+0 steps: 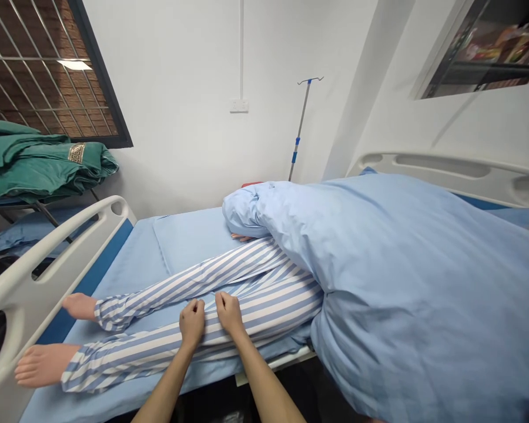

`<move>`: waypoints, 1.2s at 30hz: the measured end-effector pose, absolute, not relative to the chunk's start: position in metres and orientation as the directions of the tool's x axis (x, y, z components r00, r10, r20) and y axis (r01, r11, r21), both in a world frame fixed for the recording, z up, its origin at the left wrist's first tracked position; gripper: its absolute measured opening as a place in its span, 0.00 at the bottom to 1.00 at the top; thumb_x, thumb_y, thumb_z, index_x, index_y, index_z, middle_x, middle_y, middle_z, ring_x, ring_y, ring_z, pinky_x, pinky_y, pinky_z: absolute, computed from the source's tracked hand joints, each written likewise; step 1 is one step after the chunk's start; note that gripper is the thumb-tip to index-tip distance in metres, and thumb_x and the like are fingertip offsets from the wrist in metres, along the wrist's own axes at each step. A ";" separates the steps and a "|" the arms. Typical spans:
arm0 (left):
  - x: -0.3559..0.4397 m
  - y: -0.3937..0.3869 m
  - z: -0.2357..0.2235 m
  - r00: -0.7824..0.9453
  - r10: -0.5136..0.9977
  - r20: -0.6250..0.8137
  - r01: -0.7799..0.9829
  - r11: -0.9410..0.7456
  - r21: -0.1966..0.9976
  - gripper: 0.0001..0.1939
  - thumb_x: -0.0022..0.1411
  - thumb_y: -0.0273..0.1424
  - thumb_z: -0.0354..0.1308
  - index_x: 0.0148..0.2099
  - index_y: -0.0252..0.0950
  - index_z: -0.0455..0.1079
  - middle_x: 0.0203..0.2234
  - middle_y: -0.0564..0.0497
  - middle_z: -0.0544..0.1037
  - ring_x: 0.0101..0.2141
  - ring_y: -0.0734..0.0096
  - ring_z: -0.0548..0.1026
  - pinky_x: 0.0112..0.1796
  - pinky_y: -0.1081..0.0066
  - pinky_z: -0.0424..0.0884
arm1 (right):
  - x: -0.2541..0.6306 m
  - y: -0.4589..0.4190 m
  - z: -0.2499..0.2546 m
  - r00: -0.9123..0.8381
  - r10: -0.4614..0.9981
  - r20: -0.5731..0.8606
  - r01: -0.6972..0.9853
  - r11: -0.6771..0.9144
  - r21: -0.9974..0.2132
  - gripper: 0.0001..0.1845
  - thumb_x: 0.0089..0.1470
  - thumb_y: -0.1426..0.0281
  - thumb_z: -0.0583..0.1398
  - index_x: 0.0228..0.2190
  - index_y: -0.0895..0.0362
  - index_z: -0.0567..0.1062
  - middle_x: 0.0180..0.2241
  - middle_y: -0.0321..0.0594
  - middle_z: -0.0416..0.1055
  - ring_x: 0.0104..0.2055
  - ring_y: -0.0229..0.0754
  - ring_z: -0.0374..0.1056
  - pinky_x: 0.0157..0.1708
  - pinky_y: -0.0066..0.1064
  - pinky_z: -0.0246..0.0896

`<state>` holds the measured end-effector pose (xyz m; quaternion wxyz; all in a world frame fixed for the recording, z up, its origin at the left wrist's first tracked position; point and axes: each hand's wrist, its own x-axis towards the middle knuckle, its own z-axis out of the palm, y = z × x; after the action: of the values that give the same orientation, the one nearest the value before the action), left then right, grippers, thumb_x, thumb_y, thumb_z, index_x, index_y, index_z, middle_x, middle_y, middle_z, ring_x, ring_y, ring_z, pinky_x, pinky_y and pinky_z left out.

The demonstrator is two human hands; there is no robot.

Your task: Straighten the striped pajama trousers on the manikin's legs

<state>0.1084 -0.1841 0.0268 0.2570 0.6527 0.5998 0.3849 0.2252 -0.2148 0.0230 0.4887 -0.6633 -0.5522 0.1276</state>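
Both of my hands are curled into fists, side by side at the knee of the nearer leg in striped trousers (264, 306). My left hand (192, 322) is on the side towards the feet. A short gap to its right is my right hand (229, 312). Nothing shows in either fist, and I cannot tell how firmly they press on the cloth. The legs belong to a lying figure, perhaps a manikin, with a bare near foot (46, 365) and a bare far foot (80, 306). A light blue quilt (388, 258) covers its upper body; part of a hand (241, 237) peeks out beneath.
The bed has a light blue sheet (191, 235), a pale footboard (66, 247) at left and a headboard (441, 167) at right. An IV pole (300, 126) stands behind. Folded green cloth (39, 161) lies on a rack beyond the footboard.
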 end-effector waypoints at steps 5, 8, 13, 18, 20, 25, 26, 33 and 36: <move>0.138 -0.188 0.038 -0.031 0.983 0.181 0.355 -0.159 0.921 0.18 0.54 0.39 0.46 0.18 0.37 0.47 0.13 0.58 0.51 0.20 0.78 0.53 0.23 0.76 0.51 | 0.233 -0.210 0.022 0.433 0.850 0.300 0.350 0.148 -0.925 0.22 0.56 0.62 0.46 0.14 0.56 0.57 0.14 0.30 0.52 0.19 0.33 0.50 0.21 0.25 0.42; 0.164 -0.199 0.033 0.007 0.986 0.169 0.372 -0.159 0.915 0.17 0.55 0.38 0.44 0.18 0.37 0.52 0.13 0.57 0.57 0.20 0.77 0.56 0.24 0.76 0.53 | 0.237 -0.208 0.022 0.498 0.831 0.248 0.199 0.169 -0.965 0.20 0.54 0.62 0.47 0.15 0.56 0.56 0.15 0.30 0.52 0.20 0.33 0.49 0.21 0.25 0.44; 0.178 -0.210 0.015 0.042 0.981 0.192 0.541 -0.184 0.821 0.18 0.60 0.37 0.40 0.24 0.37 0.63 0.19 0.52 0.71 0.23 0.74 0.64 0.27 0.75 0.55 | 0.242 -0.207 0.025 0.493 0.846 0.204 0.141 0.153 -0.978 0.19 0.53 0.62 0.47 0.15 0.55 0.54 0.15 0.29 0.49 0.20 0.33 0.48 0.21 0.25 0.46; 0.176 -0.209 0.013 0.067 0.981 0.183 0.620 -0.185 0.762 0.19 0.61 0.36 0.37 0.25 0.36 0.64 0.21 0.49 0.72 0.24 0.74 0.65 0.27 0.75 0.53 | 0.261 -0.218 0.042 0.295 0.896 0.331 0.431 0.185 -0.883 0.19 0.53 0.65 0.48 0.14 0.57 0.59 0.14 0.30 0.53 0.20 0.33 0.49 0.21 0.25 0.41; 0.177 -0.210 0.013 0.059 0.980 0.189 0.656 -0.181 0.733 0.20 0.61 0.37 0.37 0.24 0.36 0.63 0.20 0.51 0.71 0.24 0.74 0.65 0.27 0.75 0.52 | 0.271 -0.225 0.044 0.275 0.888 0.368 0.544 0.172 -0.821 0.19 0.53 0.66 0.48 0.15 0.57 0.62 0.14 0.31 0.56 0.19 0.33 0.49 0.22 0.26 0.40; 0.180 -0.212 0.019 0.076 0.975 0.210 0.674 -0.205 0.710 0.19 0.60 0.39 0.39 0.22 0.36 0.60 0.18 0.53 0.69 0.23 0.76 0.63 0.27 0.75 0.51 | 0.280 -0.236 0.031 0.395 0.836 0.382 0.655 0.036 -0.755 0.18 0.54 0.66 0.48 0.17 0.56 0.66 0.15 0.34 0.61 0.20 0.34 0.54 0.23 0.28 0.39; 0.183 -0.211 0.022 0.089 0.973 0.211 0.667 -0.216 0.713 0.19 0.60 0.38 0.40 0.21 0.36 0.60 0.17 0.53 0.68 0.22 0.76 0.62 0.26 0.75 0.51 | 0.280 -0.237 0.028 0.409 0.827 0.385 0.654 0.028 -0.756 0.18 0.54 0.66 0.48 0.17 0.56 0.67 0.15 0.34 0.62 0.20 0.35 0.54 0.23 0.28 0.39; 0.222 -0.211 0.036 0.092 0.969 0.230 0.504 -0.245 0.828 0.19 0.59 0.37 0.40 0.19 0.36 0.57 0.15 0.53 0.66 0.20 0.76 0.61 0.25 0.75 0.53 | 0.287 -0.231 0.027 0.512 0.790 0.339 0.404 0.127 -0.906 0.17 0.54 0.67 0.47 0.16 0.56 0.62 0.16 0.33 0.60 0.21 0.34 0.53 0.22 0.26 0.44; 0.230 -0.214 0.027 0.109 0.974 0.201 0.587 -0.226 0.777 0.16 0.59 0.35 0.41 0.22 0.36 0.61 0.18 0.51 0.70 0.21 0.75 0.62 0.25 0.74 0.52 | 0.291 -0.230 0.030 0.537 0.791 0.294 0.295 0.151 -0.944 0.18 0.54 0.66 0.47 0.15 0.56 0.58 0.15 0.31 0.56 0.21 0.34 0.52 0.21 0.25 0.46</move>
<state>0.2302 -0.2140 0.0275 0.2677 0.6947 0.5616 0.3610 0.2911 -0.2297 0.0298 0.6196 -0.6201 -0.4376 0.2003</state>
